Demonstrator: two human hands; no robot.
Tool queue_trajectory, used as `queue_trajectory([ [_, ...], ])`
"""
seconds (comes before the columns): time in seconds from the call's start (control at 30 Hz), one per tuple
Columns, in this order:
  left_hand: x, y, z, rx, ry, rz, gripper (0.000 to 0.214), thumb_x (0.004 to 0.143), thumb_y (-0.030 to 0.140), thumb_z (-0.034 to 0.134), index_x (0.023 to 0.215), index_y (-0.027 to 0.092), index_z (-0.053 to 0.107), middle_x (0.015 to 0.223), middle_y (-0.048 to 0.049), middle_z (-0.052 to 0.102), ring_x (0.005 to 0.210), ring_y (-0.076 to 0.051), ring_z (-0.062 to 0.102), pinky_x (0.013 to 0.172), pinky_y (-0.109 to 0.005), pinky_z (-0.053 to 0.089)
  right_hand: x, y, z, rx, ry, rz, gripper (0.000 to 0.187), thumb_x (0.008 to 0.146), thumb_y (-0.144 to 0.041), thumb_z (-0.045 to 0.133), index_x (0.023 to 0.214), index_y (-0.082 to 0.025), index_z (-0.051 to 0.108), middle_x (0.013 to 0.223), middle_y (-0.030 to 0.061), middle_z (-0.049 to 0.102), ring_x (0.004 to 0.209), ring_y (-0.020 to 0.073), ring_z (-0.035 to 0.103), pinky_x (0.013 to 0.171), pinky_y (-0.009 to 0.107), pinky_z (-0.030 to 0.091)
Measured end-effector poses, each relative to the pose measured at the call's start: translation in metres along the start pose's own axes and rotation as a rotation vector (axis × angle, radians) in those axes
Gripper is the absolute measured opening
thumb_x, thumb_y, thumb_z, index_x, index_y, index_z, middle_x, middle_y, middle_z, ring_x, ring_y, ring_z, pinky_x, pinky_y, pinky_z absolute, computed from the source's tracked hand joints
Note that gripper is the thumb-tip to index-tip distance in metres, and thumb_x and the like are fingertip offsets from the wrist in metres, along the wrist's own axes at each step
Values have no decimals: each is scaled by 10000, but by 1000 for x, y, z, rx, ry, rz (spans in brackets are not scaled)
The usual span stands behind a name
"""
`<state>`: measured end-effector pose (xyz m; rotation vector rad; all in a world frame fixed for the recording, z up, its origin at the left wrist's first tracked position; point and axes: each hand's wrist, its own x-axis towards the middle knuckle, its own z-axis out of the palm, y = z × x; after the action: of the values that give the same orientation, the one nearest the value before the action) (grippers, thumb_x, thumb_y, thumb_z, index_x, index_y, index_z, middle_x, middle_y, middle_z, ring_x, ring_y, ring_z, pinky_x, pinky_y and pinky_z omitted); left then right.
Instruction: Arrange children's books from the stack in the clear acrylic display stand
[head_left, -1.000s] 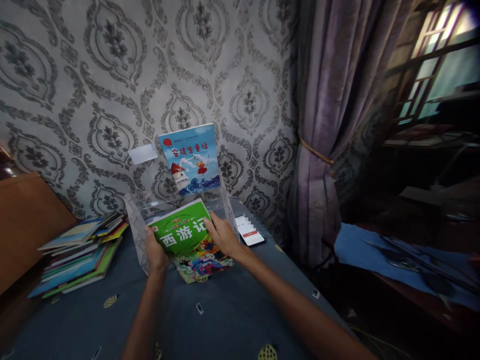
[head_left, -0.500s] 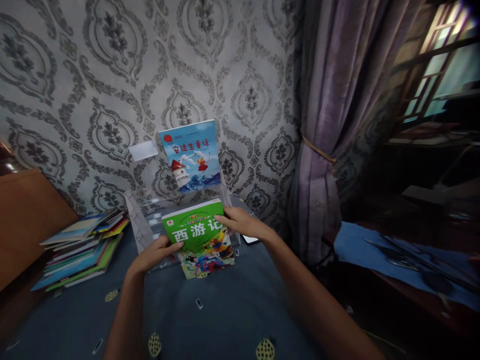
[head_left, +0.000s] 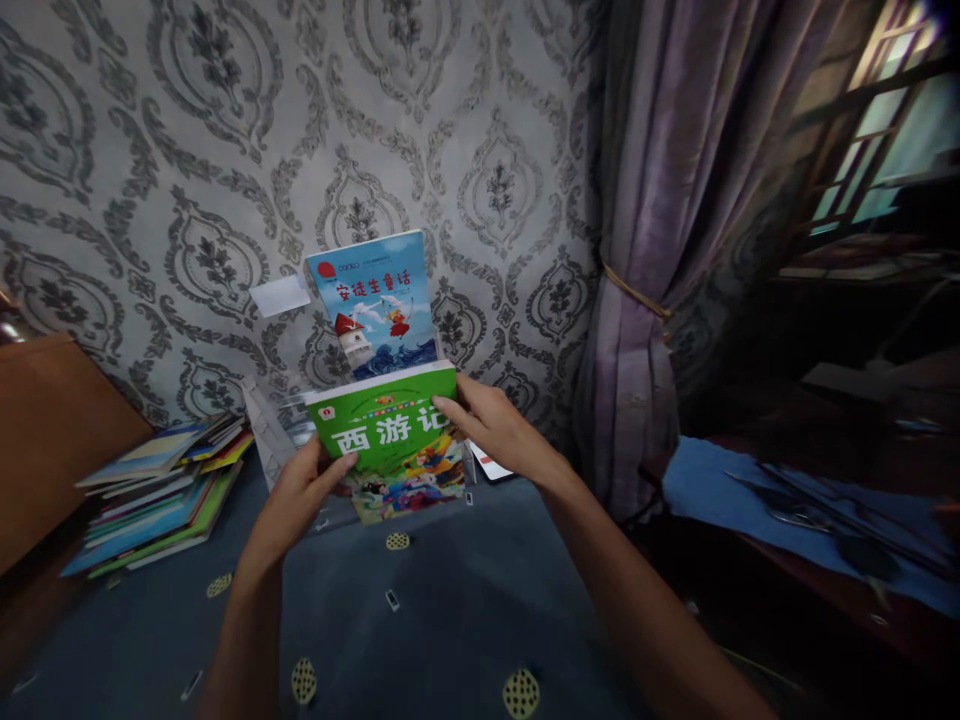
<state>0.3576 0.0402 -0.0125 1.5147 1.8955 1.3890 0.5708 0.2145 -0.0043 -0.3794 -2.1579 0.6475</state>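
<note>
Both my hands grip a green children's book [head_left: 401, 430] with white lettering and colourful figures on its cover. My left hand [head_left: 304, 485] pinches its left edge, thumb on the cover. On the upper right edge, my right hand [head_left: 491, 415] has its thumb across the front, the fingers behind it. The book leans back slightly in front of a clear plastic rack [head_left: 262, 425], hiding much of it; whether it touches the rack I cannot tell. Behind it a blue book [head_left: 382, 300] stands upright in the rack's rear, its lower part covered by the green one.
A pile of books [head_left: 161, 495] lies left of the rack, near a brown box [head_left: 64, 440]. A phone-like white object [head_left: 490, 463] is partly hidden behind my right hand. Patterned wallpaper rises behind; a tied purple curtain [head_left: 637, 330] hangs right, beside a blue-covered surface [head_left: 720, 500].
The green book, held in both hands, has risen and come nearer, now overlapping the bottom of the blue book. The view has shifted slightly.
</note>
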Motion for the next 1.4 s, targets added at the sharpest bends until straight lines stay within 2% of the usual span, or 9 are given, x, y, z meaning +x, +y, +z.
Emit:
queue_trajectory([
  [0.17,-16,34,9,302,363,248,354,888,520,616,991,183,648,884,-49,720,805,-221,688,699,-324,570,-11,-33,-20,205,198,-113,276,996,-427,512,1124,-206,617,1012,62,688,934,215,654,802,349,560],
  [0.23,-15,45,12,377,492,324,341,889,509,623,958,177,661,871,-52,719,807,-228,694,723,-334,567,-14,-42,-24,298,270,-168,308,988,-436,541,1203,-226,606,1098,61,679,1022,215,649,874,359,575],
  [0.3,-9,52,16,383,554,405,325,905,480,614,993,172,668,934,-63,721,862,-228,699,790,-345,571,-15,-45,-24,360,334,-207,380,976,-454,564,1299,-253,576,1211,66,655,1124,222,626,964,384,565],
  [0.43,17,54,21,292,543,549,283,931,396,600,1100,173,642,1092,-76,695,992,-205,684,904,-338,564,-8,-31,-15,398,415,-220,470,967,-483,570,1394,-292,527,1353,72,596,1252,246,573,1090,454,499],
  [0.67,53,28,20,263,480,538,275,902,347,629,1105,162,615,1033,-86,705,952,-208,694,861,-347,590,10,9,6,406,414,-184,471,973,-506,542,1377,-262,543,1357,82,612,1235,246,589,1064,437,516],
  [0.83,57,17,17,238,498,522,280,888,357,637,1090,167,601,997,-82,707,923,-208,699,832,-343,598,14,11,10,420,411,-175,445,966,-478,563,1345,-247,564,1308,78,645,1214,243,597,1054,421,525],
  [1.13,62,23,15,261,495,538,248,919,355,617,1090,177,595,1025,-81,692,945,-201,689,875,-358,578,12,13,10,486,400,-171,447,984,-449,541,1402,-289,538,1396,75,596,1249,242,581,1119,463,473],
  [1.27,62,22,13,265,492,535,247,912,348,620,1089,178,590,999,-75,703,923,-199,689,847,-345,580,12,12,8,475,372,-155,491,979,-485,540,1424,-280,529,1424,77,583,1279,257,561,1109,475,482],
  [1.4,61,21,11,254,453,516,286,908,359,620,1131,186,576,1072,-86,709,953,-203,692,848,-341,581,11,10,4,423,350,-160,526,977,-492,539,1445,-254,516,1448,86,573,1319,274,540,1117,486,471],
])
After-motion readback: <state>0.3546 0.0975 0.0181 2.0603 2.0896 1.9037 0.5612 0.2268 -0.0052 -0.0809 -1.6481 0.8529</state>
